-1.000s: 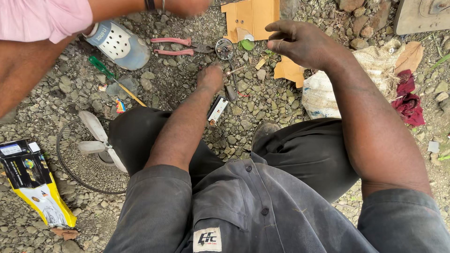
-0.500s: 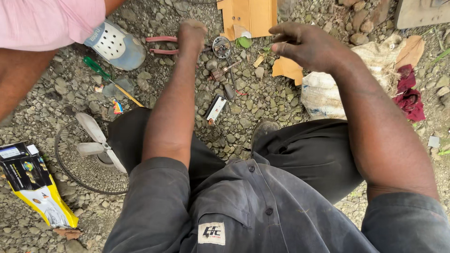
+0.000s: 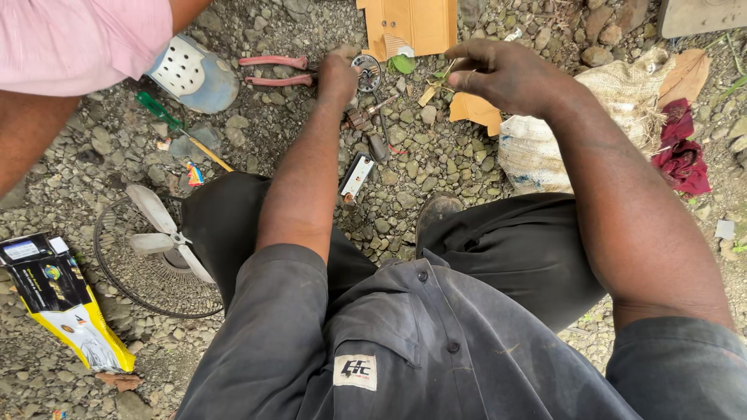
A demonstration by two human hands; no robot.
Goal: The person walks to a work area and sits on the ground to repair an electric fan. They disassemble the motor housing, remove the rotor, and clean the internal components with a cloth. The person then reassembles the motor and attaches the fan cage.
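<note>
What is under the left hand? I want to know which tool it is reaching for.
The left hand lies over the jaw end of the pink-handled pliers on the gravel, beside a small round metal part. The plier jaws are covered, so any grip cannot be seen.

Taking the round motor part (image 3: 366, 72) on the gravel as the landmark: the left hand (image 3: 337, 75) crowds its left side, with the pink-handled pliers (image 3: 276, 70) lying just beyond. Behind it the cardboard piece (image 3: 411, 23) blocks the far side. To its right, past a strip of open gravel, the right hand (image 3: 502, 74) hovers. Nearer the knees, small metal bits (image 3: 362, 118) and a white switch block (image 3: 357, 176) clutter the way; bare stones lie between them.
</note>
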